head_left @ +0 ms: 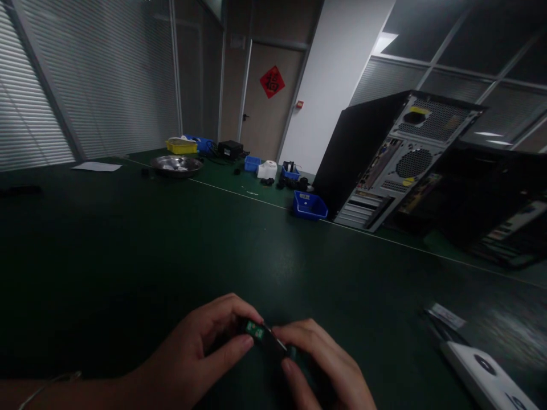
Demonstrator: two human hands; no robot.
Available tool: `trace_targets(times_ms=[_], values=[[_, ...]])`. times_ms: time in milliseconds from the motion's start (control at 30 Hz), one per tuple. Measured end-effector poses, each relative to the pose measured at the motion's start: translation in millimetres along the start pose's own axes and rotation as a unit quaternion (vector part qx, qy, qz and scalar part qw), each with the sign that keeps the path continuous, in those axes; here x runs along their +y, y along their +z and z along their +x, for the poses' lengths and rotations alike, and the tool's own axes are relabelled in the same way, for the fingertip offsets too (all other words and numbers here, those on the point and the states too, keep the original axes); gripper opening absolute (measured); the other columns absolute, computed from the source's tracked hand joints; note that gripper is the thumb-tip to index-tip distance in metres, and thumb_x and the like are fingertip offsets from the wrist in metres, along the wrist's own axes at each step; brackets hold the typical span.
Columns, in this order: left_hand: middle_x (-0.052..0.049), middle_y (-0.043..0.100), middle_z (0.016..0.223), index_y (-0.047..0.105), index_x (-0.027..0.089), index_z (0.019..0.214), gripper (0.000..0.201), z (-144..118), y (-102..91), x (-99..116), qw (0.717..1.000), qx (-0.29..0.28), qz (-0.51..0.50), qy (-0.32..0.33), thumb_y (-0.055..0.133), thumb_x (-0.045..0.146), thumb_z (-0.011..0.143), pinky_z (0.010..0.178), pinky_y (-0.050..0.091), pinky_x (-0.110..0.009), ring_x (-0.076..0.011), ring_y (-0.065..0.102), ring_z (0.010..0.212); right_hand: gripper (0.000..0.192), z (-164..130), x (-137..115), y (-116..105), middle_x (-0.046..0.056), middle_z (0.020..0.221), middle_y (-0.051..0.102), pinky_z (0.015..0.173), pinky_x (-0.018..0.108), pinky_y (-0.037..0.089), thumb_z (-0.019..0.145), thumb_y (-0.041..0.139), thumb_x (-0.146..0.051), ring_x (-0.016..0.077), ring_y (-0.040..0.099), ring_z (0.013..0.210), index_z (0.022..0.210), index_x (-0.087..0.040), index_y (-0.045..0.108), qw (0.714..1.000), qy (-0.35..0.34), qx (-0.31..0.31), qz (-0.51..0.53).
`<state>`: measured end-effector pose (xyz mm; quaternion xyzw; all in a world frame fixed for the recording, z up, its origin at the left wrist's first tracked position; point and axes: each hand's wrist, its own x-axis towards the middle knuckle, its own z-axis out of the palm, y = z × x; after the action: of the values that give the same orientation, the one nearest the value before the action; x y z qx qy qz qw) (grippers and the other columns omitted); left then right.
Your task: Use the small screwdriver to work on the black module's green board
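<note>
Low in the head view, my left hand [213, 336] pinches a small green circuit board [255, 330] between thumb and index finger. Opposite it, my right hand [325, 359] is closed with thumb and fingertips on a thin dark piece [273, 340] that has a bright edge. The dark piece runs from beside the board to the right fingertips. Whether the two are joined I cannot tell, as the fingers cover part of them and the light is dim. Both hands are just above the dark green table [179, 250].
On the right stands a black computer tower [363, 154], with a blue tray [310, 206] beside it. A white device with round dark openings [487, 370] lies at the lower right. Farther back are a metal bowl [176, 165], a yellow basket [182, 147] and a white sheet [97, 166].
</note>
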<state>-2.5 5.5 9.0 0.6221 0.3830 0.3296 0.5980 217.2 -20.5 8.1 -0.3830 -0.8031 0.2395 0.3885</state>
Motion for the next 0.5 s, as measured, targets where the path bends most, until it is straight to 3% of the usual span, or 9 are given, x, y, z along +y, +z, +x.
trace_targets(times_ms=[133, 333, 500], values=[[-0.002, 0.068, 0.096, 0.063, 0.022, 0.1, 0.016, 1.2, -0.3, 3.8, 0.999, 0.0, -0.008, -0.036, 0.058, 0.031, 0.089, 0.084, 0.049, -0.032, -0.0225, 0.065, 0.095, 0.048, -1.7, 1.4, 3.2, 0.006, 0.093, 0.071, 0.07, 0.024, 0.058, 0.081, 0.057, 0.001, 0.0188, 0.071, 0.079, 0.119, -0.028, 0.062, 1.0, 0.0, -0.004, 0.005], [-0.002, 0.072, 0.096, 0.063, 0.022, 0.101, 0.017, 3.5, 2.7, 8.0, 0.998, 0.005, -0.036, -0.053, 0.06, 0.031, 0.087, 0.084, 0.05, -0.03, -0.0219, 0.067, 0.094, 0.046, -4.5, 5.8, 14.0, 0.005, 0.086, 0.072, 0.063, 0.023, 0.056, 0.077, 0.058, 0.0, 0.0182, 0.071, 0.071, 0.112, -0.029, 0.068, 0.999, 0.012, 0.047, 0.02], [-0.003, 0.073, 0.093, 0.063, 0.022, 0.102, 0.018, 3.0, 2.6, 4.2, 0.998, -0.011, -0.048, -0.048, 0.059, 0.031, 0.086, 0.082, 0.051, -0.031, -0.0222, 0.069, 0.092, 0.044, -4.6, 3.4, 8.9, 0.007, 0.089, 0.071, 0.066, 0.024, 0.057, 0.079, 0.057, -0.002, 0.0187, 0.071, 0.075, 0.114, -0.028, 0.067, 0.999, 0.037, -0.002, 0.0]])
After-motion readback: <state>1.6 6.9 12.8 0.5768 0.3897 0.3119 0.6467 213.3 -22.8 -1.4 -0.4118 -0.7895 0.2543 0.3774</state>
